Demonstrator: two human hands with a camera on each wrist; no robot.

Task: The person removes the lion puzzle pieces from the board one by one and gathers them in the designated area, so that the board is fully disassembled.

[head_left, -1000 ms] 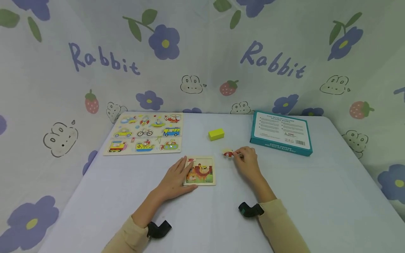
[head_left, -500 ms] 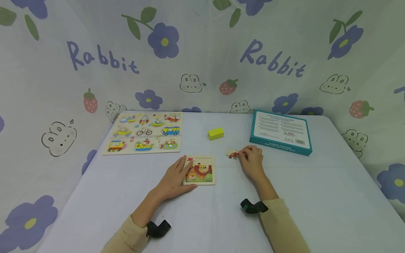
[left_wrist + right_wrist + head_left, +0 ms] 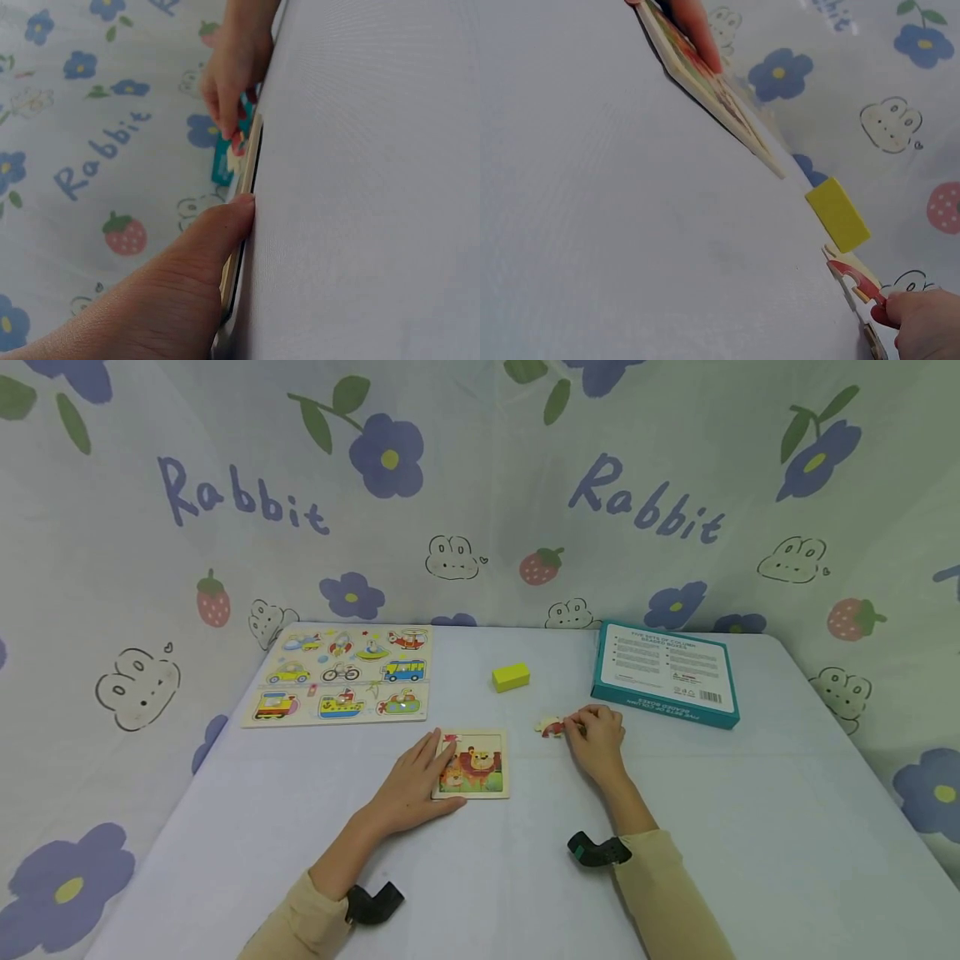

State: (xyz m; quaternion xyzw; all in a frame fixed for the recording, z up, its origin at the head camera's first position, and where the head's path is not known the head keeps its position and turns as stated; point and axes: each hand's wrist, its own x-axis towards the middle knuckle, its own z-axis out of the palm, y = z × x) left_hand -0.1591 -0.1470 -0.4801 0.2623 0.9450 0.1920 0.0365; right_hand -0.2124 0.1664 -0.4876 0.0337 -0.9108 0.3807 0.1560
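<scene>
My left hand (image 3: pixel 411 781) rests with straight fingers over the left side of a small square wooden lion puzzle (image 3: pixel 491 777), its thumb along the near edge. In the left wrist view the thumb (image 3: pixel 217 229) touches the side of the frame. To the right of the puzzle, my right hand (image 3: pixel 597 739) pinches a red and cream jigsaw piece (image 3: pixel 551 727) between thumb and fingertips. The right wrist view shows this jigsaw piece (image 3: pixel 861 283) tilted just above the table. Under that hand lies another small piece (image 3: pixel 874 341), mostly hidden.
A yellow block (image 3: pixel 511 677) stands beyond the lion puzzle. At the back left lies a wooden vehicle peg puzzle (image 3: pixel 337 677). A teal and white box (image 3: pixel 666 675) lies at the back right, just behind the right hand. A printed curtain (image 3: pixel 480 485) hangs behind the table.
My right hand shifted a little to the right with the jigsaw piece, then stayed almost still over the last half second. The left hand has kept its place on the lion puzzle.
</scene>
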